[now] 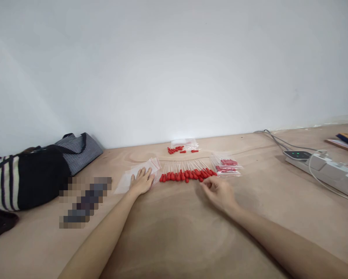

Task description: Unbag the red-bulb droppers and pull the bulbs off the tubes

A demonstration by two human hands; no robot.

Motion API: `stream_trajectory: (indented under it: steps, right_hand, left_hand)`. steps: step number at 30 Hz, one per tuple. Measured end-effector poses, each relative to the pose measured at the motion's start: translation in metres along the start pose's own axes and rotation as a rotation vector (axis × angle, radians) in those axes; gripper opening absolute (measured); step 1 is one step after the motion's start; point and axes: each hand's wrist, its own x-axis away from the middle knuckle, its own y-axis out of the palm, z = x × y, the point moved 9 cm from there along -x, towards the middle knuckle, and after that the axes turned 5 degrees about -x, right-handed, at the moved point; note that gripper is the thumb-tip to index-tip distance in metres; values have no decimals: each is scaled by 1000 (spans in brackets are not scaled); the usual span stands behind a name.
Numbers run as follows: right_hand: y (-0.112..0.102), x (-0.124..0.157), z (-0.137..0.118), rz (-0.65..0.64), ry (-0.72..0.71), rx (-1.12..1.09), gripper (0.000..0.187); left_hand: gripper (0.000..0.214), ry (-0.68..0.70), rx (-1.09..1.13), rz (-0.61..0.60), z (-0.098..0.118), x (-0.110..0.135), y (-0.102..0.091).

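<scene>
Pressing flat with fingers spread, the left hand [141, 181] lies open on the empty clear zip bags [134, 171], and the row of red-bulbed droppers [188, 173] starts just to its right. The right hand [219, 190] sits with fingers curled at that row's near right end; whether it pinches anything I cannot tell. Filled bags [227, 166] lie just beyond its knuckles.
</scene>
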Motion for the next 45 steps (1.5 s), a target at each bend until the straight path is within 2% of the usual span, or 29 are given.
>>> stream_trajectory:
  steps: [2,4,6,7,8,11,14,18,23,25,27,30,34,36,38,42,45]
  right_hand:
    - [-24,-17,14,127,-59,114,22]
    - [-49,-31,40,254,-5,270,24]
    - [-59,-44,68,221,51,382,29]
    - [-60,-48,81,183,72,404,33]
    - [-59,-51,92,132,85,401,37]
    - [-52,-55,111,13,67,247,42]
    - [-55,-54,120,68,91,52,30]
    - [-71,-48,129,242,198,4,19]
    - [-102,-36,134,540,330,-22,33]
    - [-110,-33,123,621,295,-117,34]
    - [-110,-32,103,651,178,-312,30]
    - [-93,-27,62,538,21,-578,27]
    - [-47,-7,4,235,-115,-776,20]
    - [-24,7,-18,86,-162,-811,19]
    - [-6,16,-30,-11,-173,-821,18]
    - [11,23,-43,-139,-229,-826,15]
    - [19,24,-51,-291,-301,-777,10]
  left_hand:
    - [48,-10,5,71,-1,5,-11]
    - [45,7,44,251,2,17,-32]
    - [40,97,133,466,11,41,-53]
    - [36,173,189,544,18,55,-61]
    - [32,259,238,570,27,68,-63]
    - [22,535,320,462,61,100,-57]
    - [18,714,352,357,86,119,-50]
    - [18,740,393,328,92,120,-50]
    - [17,741,448,345,88,116,-51]
    - [16,751,490,342,87,117,-52]
    - [15,722,575,323,85,115,-54]
    - [22,550,834,223,76,106,-49]
    - [45,216,1329,-154,73,99,-16]
    - [49,159,1395,-322,79,104,-4]
    - [50,226,1300,-376,86,111,-3]
    - [64,487,963,-270,100,124,-17]
    - [84,586,744,-218,110,133,-20]
